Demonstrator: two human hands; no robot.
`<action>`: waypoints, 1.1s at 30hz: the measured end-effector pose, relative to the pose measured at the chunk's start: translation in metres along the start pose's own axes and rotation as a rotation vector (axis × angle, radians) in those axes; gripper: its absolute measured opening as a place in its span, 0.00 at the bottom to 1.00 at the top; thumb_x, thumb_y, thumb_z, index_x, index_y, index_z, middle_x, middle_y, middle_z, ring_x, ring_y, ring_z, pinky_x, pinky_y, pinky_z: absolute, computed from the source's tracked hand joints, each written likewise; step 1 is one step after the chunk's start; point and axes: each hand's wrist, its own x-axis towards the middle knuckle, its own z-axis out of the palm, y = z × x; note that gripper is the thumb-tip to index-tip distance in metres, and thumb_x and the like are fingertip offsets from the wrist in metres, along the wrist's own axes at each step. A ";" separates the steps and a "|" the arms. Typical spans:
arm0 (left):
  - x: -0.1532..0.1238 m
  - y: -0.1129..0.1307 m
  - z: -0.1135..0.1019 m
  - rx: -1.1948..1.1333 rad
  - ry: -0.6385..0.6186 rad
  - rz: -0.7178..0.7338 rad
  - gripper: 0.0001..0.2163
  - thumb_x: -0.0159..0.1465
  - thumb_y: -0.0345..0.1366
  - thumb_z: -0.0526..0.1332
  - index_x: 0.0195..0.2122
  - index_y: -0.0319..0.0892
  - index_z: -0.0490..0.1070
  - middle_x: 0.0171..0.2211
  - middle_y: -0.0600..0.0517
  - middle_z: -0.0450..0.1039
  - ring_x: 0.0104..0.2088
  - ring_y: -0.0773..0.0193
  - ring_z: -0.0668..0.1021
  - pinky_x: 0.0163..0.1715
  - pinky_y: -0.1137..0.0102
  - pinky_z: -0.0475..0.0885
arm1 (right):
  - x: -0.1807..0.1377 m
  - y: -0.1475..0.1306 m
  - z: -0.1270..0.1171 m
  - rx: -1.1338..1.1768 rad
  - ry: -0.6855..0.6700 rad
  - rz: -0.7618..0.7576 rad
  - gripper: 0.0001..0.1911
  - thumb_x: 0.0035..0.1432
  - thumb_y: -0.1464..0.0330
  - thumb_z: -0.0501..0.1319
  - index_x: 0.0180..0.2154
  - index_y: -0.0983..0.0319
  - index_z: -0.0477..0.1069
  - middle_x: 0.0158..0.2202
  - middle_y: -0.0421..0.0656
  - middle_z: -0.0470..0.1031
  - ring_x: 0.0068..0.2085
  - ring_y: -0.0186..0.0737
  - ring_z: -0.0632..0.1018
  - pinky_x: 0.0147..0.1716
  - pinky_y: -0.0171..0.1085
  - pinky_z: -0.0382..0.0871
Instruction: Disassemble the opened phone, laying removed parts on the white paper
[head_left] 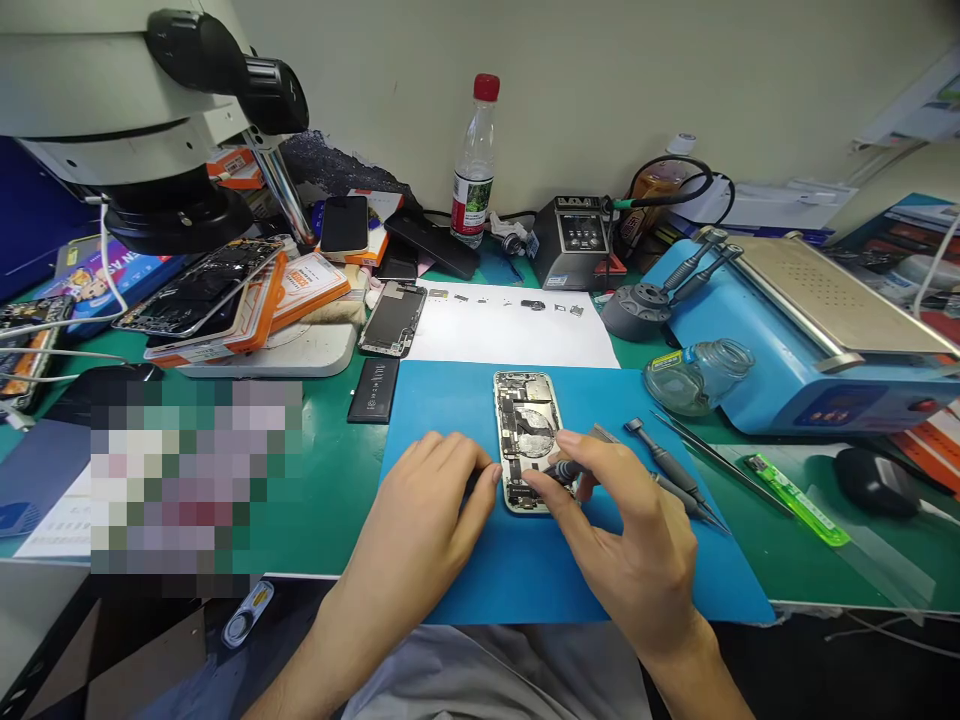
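An opened smartphone (536, 435), its inner parts and a round silver coil area bare, lies on the blue mat (442, 400). My left hand (431, 500) is closed beside it, fingers curled and the thumb tip against the phone's left edge. Some of its fingertips are hidden. My right hand (630, 530) pinches a dark-gripped screwdriver (564, 470), slanted low over the phone's bottom part; the tip is too small to make out. Right of this hand lies a grey screwdriver (664, 460), with other tools partly covered by the hand.
Small parts (532, 305) lie on white paper (487, 340) behind the mat. A battery (373, 390) and a screen (394, 320) sit left of it. Tweezers (720, 465), a glass jar (697, 375) and a blue heating plate (810, 370) stand right; a microscope (172, 150) overhangs the left.
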 end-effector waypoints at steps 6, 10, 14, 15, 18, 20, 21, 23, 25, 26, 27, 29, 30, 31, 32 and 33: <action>0.000 0.001 0.000 -0.013 0.006 -0.005 0.11 0.83 0.36 0.53 0.40 0.46 0.68 0.39 0.54 0.77 0.40 0.56 0.73 0.41 0.60 0.64 | -0.004 0.000 0.000 0.160 -0.071 0.089 0.31 0.73 0.78 0.58 0.73 0.58 0.60 0.59 0.53 0.81 0.58 0.50 0.85 0.51 0.50 0.86; 0.000 0.001 -0.001 -0.003 0.006 0.001 0.11 0.83 0.36 0.54 0.40 0.46 0.68 0.39 0.54 0.77 0.39 0.56 0.73 0.40 0.60 0.64 | -0.002 0.001 -0.001 0.038 0.007 0.034 0.33 0.67 0.79 0.70 0.67 0.53 0.67 0.50 0.45 0.83 0.50 0.47 0.85 0.52 0.50 0.84; 0.000 0.000 0.000 0.005 0.012 0.003 0.11 0.83 0.36 0.54 0.40 0.46 0.68 0.39 0.54 0.77 0.39 0.55 0.74 0.40 0.60 0.65 | -0.003 0.001 -0.001 0.141 -0.024 0.083 0.32 0.70 0.81 0.59 0.71 0.58 0.64 0.54 0.49 0.82 0.53 0.49 0.85 0.53 0.54 0.83; 0.000 0.000 0.000 0.004 0.012 0.004 0.11 0.83 0.36 0.54 0.40 0.46 0.68 0.39 0.54 0.77 0.39 0.55 0.74 0.40 0.60 0.65 | -0.004 0.001 -0.001 0.156 -0.038 0.075 0.33 0.70 0.81 0.59 0.72 0.59 0.63 0.57 0.51 0.81 0.56 0.51 0.84 0.55 0.55 0.83; 0.000 0.001 0.000 0.000 0.012 0.003 0.11 0.83 0.36 0.54 0.40 0.46 0.68 0.39 0.54 0.77 0.40 0.55 0.74 0.40 0.60 0.65 | -0.005 0.002 0.001 0.173 -0.057 0.028 0.38 0.66 0.83 0.63 0.73 0.60 0.61 0.64 0.54 0.77 0.66 0.53 0.80 0.61 0.55 0.80; 0.000 0.001 0.000 0.000 0.010 0.001 0.11 0.83 0.35 0.54 0.40 0.46 0.68 0.39 0.54 0.77 0.40 0.55 0.74 0.41 0.60 0.65 | -0.006 0.002 0.001 0.202 -0.062 0.037 0.38 0.67 0.85 0.60 0.74 0.61 0.61 0.67 0.55 0.76 0.68 0.52 0.78 0.63 0.55 0.79; 0.000 0.001 0.000 0.000 0.008 -0.001 0.11 0.83 0.35 0.54 0.40 0.46 0.68 0.39 0.54 0.77 0.40 0.55 0.74 0.41 0.60 0.65 | -0.007 0.002 0.001 0.216 -0.063 0.054 0.38 0.68 0.85 0.58 0.75 0.61 0.60 0.67 0.55 0.75 0.69 0.52 0.77 0.63 0.56 0.78; 0.000 0.001 -0.001 -0.003 0.005 -0.003 0.11 0.83 0.36 0.54 0.40 0.46 0.68 0.39 0.54 0.77 0.40 0.55 0.73 0.41 0.60 0.65 | -0.008 0.003 0.001 0.220 -0.057 0.075 0.38 0.68 0.84 0.58 0.75 0.61 0.60 0.68 0.56 0.75 0.69 0.53 0.77 0.63 0.56 0.79; 0.000 0.000 -0.001 -0.007 0.006 -0.003 0.11 0.83 0.36 0.54 0.41 0.46 0.68 0.39 0.54 0.77 0.40 0.55 0.73 0.41 0.60 0.65 | -0.009 0.003 0.000 0.214 -0.048 0.073 0.39 0.67 0.85 0.60 0.76 0.61 0.60 0.67 0.55 0.76 0.68 0.52 0.78 0.62 0.55 0.79; 0.000 0.000 -0.001 -0.007 0.006 -0.003 0.11 0.83 0.36 0.54 0.41 0.46 0.68 0.40 0.54 0.77 0.40 0.55 0.73 0.41 0.60 0.64 | -0.009 0.003 0.000 0.224 -0.045 0.073 0.39 0.68 0.85 0.59 0.75 0.61 0.61 0.67 0.54 0.77 0.67 0.51 0.78 0.62 0.54 0.79; 0.000 0.000 -0.001 -0.005 0.007 -0.003 0.11 0.83 0.36 0.54 0.41 0.46 0.68 0.40 0.54 0.77 0.40 0.55 0.73 0.41 0.60 0.64 | -0.010 0.003 -0.001 0.237 -0.043 0.076 0.38 0.68 0.85 0.57 0.75 0.61 0.62 0.67 0.53 0.77 0.67 0.51 0.79 0.61 0.53 0.80; 0.000 0.000 -0.001 -0.002 0.005 -0.004 0.10 0.83 0.36 0.54 0.41 0.46 0.69 0.40 0.54 0.77 0.40 0.55 0.73 0.41 0.60 0.64 | -0.010 0.003 -0.002 0.248 -0.031 0.089 0.36 0.70 0.84 0.55 0.75 0.62 0.63 0.66 0.53 0.78 0.66 0.50 0.80 0.60 0.53 0.80; 0.000 0.000 -0.001 -0.003 0.003 -0.004 0.10 0.83 0.36 0.54 0.41 0.46 0.69 0.40 0.54 0.77 0.40 0.55 0.74 0.41 0.60 0.64 | -0.010 0.002 -0.002 0.242 -0.023 0.090 0.36 0.70 0.84 0.56 0.75 0.62 0.63 0.66 0.53 0.78 0.65 0.50 0.80 0.59 0.52 0.81; 0.000 0.000 -0.001 -0.006 0.002 -0.004 0.10 0.83 0.36 0.55 0.41 0.46 0.69 0.40 0.54 0.78 0.40 0.55 0.74 0.41 0.60 0.65 | -0.010 0.002 -0.002 0.231 -0.014 0.088 0.37 0.69 0.84 0.58 0.75 0.62 0.63 0.66 0.53 0.79 0.64 0.50 0.81 0.58 0.51 0.81; 0.000 0.000 -0.001 -0.009 0.003 -0.003 0.10 0.83 0.36 0.55 0.41 0.46 0.69 0.40 0.54 0.78 0.40 0.55 0.74 0.41 0.60 0.65 | -0.010 0.002 -0.002 0.223 -0.008 0.086 0.38 0.68 0.85 0.60 0.75 0.61 0.63 0.65 0.52 0.79 0.63 0.50 0.82 0.58 0.50 0.82; 0.000 0.000 -0.001 -0.011 0.002 -0.004 0.10 0.83 0.36 0.55 0.41 0.46 0.69 0.40 0.54 0.78 0.41 0.55 0.74 0.42 0.60 0.65 | -0.010 0.001 -0.002 0.223 -0.007 0.090 0.39 0.68 0.85 0.60 0.75 0.61 0.63 0.65 0.52 0.79 0.62 0.49 0.82 0.58 0.49 0.82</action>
